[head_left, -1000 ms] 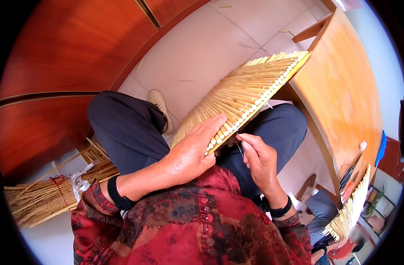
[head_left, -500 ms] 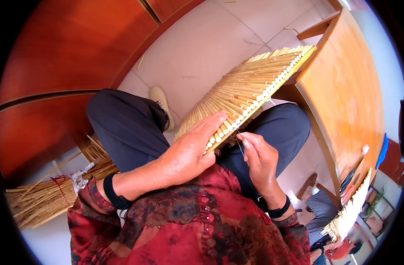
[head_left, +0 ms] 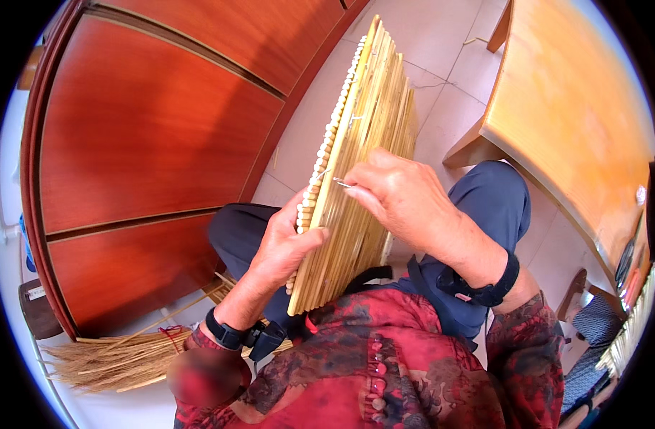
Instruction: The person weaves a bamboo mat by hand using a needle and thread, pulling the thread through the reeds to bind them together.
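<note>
Nearest to us, at six o'clock, was our own red patterned blouse (head_left: pixel 370 372), with dark trousers (head_left: pixel 485 214) showing above it. Our left hand (head_left: pixel 281 247) was clenched around the near edge of the flat mat of pale yellow straw stalks (head_left: pixel 359 179), thumb across its face and fingers behind. Our right hand (head_left: pixel 399 193) lay on the mat's face just past the centre, its fingertips pinched on a thin metal needle (head_left: pixel 344 184) pointing toward nine o'clock. The mat now stood nearly on edge, running from the lap up toward twelve o'clock, whereas half a second earlier it had lain flatter and slanted toward two o'clock; we judged that we had turned it to bring the row of round stalk ends (head_left: pixel 327 143) along its left edge under the needle, so stitching at that edge seemed the step in hand. At seven o'clock a loose bundle of tan straw (head_left: pixel 113 357) lay on the pale tiled floor (head_left: pixel 442 107). Beyond, a red-brown wooden cabinet (head_left: pixel 148 129) filled ten o'clock, and a light wooden table (head_left: pixel 578 114) stood at two o'clock
</note>
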`<action>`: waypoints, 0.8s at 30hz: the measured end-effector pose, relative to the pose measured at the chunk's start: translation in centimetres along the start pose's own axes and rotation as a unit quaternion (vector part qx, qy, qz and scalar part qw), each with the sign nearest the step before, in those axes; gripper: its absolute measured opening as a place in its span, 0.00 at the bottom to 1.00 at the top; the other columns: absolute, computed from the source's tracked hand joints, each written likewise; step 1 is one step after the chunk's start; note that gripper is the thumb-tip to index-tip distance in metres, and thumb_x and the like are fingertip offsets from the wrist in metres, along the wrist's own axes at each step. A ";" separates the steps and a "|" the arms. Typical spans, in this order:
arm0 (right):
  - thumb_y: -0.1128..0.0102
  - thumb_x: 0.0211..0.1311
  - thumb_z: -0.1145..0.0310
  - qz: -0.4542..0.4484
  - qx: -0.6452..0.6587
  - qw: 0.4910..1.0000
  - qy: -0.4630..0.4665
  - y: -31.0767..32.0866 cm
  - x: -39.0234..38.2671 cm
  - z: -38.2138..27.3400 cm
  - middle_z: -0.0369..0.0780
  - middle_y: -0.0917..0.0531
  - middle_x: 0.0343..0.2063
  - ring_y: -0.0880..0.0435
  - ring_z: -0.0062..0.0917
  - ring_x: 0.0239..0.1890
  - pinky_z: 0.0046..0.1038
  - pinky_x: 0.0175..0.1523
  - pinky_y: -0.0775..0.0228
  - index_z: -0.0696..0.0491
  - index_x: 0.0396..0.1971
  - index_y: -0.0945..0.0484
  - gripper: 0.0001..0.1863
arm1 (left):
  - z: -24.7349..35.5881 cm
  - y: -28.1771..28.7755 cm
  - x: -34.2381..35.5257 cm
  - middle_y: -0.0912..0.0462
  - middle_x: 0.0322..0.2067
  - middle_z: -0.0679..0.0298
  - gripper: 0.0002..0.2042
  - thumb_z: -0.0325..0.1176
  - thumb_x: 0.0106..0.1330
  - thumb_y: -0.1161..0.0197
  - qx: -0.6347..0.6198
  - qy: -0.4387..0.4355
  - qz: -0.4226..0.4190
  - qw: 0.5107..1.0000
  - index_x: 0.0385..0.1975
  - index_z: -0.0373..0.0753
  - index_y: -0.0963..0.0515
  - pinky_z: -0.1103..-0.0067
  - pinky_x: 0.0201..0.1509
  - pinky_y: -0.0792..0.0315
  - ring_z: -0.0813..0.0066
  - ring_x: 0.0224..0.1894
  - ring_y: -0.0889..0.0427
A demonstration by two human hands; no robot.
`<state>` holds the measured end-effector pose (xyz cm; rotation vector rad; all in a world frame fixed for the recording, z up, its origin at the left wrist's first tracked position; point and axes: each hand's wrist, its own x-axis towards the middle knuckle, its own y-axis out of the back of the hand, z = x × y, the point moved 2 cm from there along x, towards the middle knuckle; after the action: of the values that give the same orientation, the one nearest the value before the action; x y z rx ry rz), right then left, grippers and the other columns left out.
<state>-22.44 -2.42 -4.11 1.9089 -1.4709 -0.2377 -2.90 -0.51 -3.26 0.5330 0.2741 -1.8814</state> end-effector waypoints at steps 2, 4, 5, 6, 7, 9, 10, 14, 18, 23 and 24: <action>0.42 0.58 0.69 0.002 0.018 1.000 0.018 -0.5 1.1 -0.3 0.46 0.22 0.27 0.19 0.43 0.31 0.41 0.34 0.26 0.56 0.29 0.23 0.06 | 0.2 0.3 -0.1 0.23 0.47 0.66 0.30 0.24 0.55 0.41 -0.003 0.017 0.003 1.000 0.61 0.32 0.37 0.81 0.54 0.32 0.81 0.47 0.25; 0.44 0.57 0.70 -0.012 0.012 1.000 -0.015 -1.2 1.7 -0.2 0.47 0.21 0.26 0.19 0.43 0.30 0.41 0.35 0.26 0.58 0.27 0.23 0.06 | 0.3 0.1 0.0 0.23 0.47 0.66 0.29 0.22 0.56 0.43 -0.039 0.000 -0.012 0.999 0.62 0.33 0.36 0.82 0.54 0.32 0.82 0.48 0.26; 0.44 0.57 0.70 -0.010 0.013 1.000 -0.015 -1.3 1.7 -0.1 0.47 0.21 0.26 0.19 0.43 0.30 0.41 0.35 0.26 0.58 0.27 0.23 0.06 | 0.3 0.0 0.0 0.23 0.47 0.66 0.29 0.22 0.56 0.43 -0.037 -0.001 -0.012 0.999 0.62 0.33 0.36 0.82 0.54 0.32 0.82 0.48 0.26; 0.44 0.56 0.71 -0.010 0.010 1.000 -0.009 -1.4 1.6 0.1 0.47 0.21 0.26 0.19 0.44 0.31 0.41 0.35 0.26 0.58 0.27 0.24 0.06 | 0.3 -0.1 0.1 0.23 0.47 0.66 0.29 0.23 0.56 0.43 -0.043 -0.005 0.000 0.999 0.62 0.32 0.36 0.82 0.54 0.32 0.82 0.47 0.26; 0.45 0.56 0.72 -0.008 0.006 1.000 -0.003 -1.5 1.6 0.1 0.48 0.21 0.26 0.19 0.44 0.31 0.41 0.35 0.26 0.59 0.27 0.24 0.06 | 0.2 -0.2 0.1 0.23 0.46 0.66 0.29 0.23 0.56 0.42 -0.048 -0.009 0.011 0.999 0.62 0.32 0.36 0.83 0.54 0.32 0.82 0.47 0.26; 0.45 0.55 0.73 -0.010 -0.011 1.000 -0.002 -1.0 0.8 -0.2 0.48 0.21 0.26 0.19 0.44 0.31 0.41 0.36 0.26 0.59 0.26 0.24 0.05 | -0.3 0.2 0.0 0.23 0.46 0.66 0.29 0.23 0.56 0.42 -0.040 0.000 0.023 0.999 0.61 0.32 0.36 0.82 0.53 0.31 0.82 0.46 0.25; 0.45 0.54 0.73 -0.010 -0.029 1.000 -0.001 -0.4 0.1 -0.3 0.48 0.21 0.26 0.19 0.45 0.31 0.41 0.36 0.25 0.59 0.26 0.24 0.04 | -0.7 0.4 0.0 0.22 0.45 0.66 0.28 0.23 0.56 0.42 -0.030 0.007 0.035 0.999 0.61 0.32 0.35 0.82 0.53 0.31 0.82 0.45 0.25; 0.44 0.57 0.73 -0.031 0.120 0.985 -0.122 5.1 -3.3 0.2 0.44 0.22 0.23 0.20 0.38 0.26 0.35 0.33 0.29 0.59 0.27 0.23 0.05 | -1.4 3.1 -0.5 0.21 0.45 0.66 0.26 0.21 0.56 0.43 -0.088 -0.012 0.085 0.992 0.59 0.32 0.34 0.80 0.51 0.28 0.81 0.44 0.23; 0.42 0.60 0.72 0.047 0.153 0.980 -0.116 5.6 -2.6 0.4 0.41 0.22 0.23 0.22 0.25 0.25 0.27 0.33 0.31 0.59 0.31 0.20 0.06 | -1.1 2.3 -0.3 0.22 0.49 0.64 0.27 0.23 0.57 0.42 -0.065 -0.049 0.056 0.995 0.61 0.32 0.34 0.79 0.57 0.32 0.79 0.50 0.24; 0.41 0.61 0.71 0.055 0.259 0.960 -0.093 0.0 0.1 0.6 0.43 0.19 0.27 0.18 0.30 0.30 0.27 0.37 0.28 0.58 0.33 0.19 0.06 | 0.2 2.8 -0.8 0.22 0.50 0.64 0.28 0.24 0.57 0.40 -0.098 -0.047 0.043 0.993 0.60 0.31 0.34 0.79 0.58 0.33 0.79 0.51 0.25; 0.41 0.61 0.71 0.056 0.264 0.959 -0.085 -0.6 0.7 0.1 0.43 0.19 0.27 0.18 0.30 0.30 0.27 0.37 0.28 0.58 0.33 0.19 0.06 | 0.4 2.9 -1.3 0.22 0.49 0.64 0.28 0.25 0.56 0.39 -0.095 -0.050 0.045 0.993 0.60 0.31 0.34 0.79 0.59 0.33 0.79 0.51 0.25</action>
<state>-21.80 -3.03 -4.43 2.2496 -1.8932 0.0554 0.02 -0.69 -2.12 0.3147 0.3531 -1.7664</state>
